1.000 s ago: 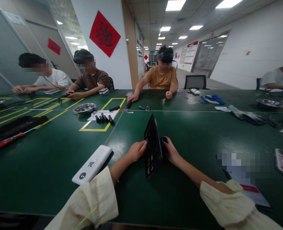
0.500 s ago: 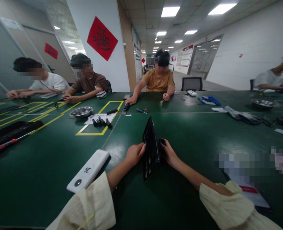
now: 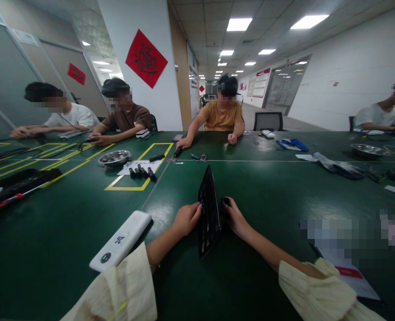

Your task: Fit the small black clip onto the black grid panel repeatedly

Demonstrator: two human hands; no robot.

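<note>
A thin black panel (image 3: 209, 214) stands nearly edge-on over the green table, its left face marked with several recesses. My left hand (image 3: 188, 219) pinches its left side, thumb on that face. On the other side, my right hand (image 3: 237, 218) is closed round a small black part (image 3: 224, 204) against the panel; whether that part is fixed to it I cannot tell. Beside my left forearm lies a white power bank (image 3: 121, 240) labelled 26.
On the table (image 3: 267, 191) are a metal bowl (image 3: 114, 158), several black cylinders (image 3: 143, 172), a red-handled tool (image 3: 10, 201), gloves (image 3: 338, 166) and a booklet (image 3: 354, 272). Across from me, a person's hand (image 3: 184, 142) touches a black cylinder (image 3: 177, 152).
My view has shifted slightly, so the scene sits a little lower. Both hands keep their hold on the panel and its part. Something white has come in at the left edge.
</note>
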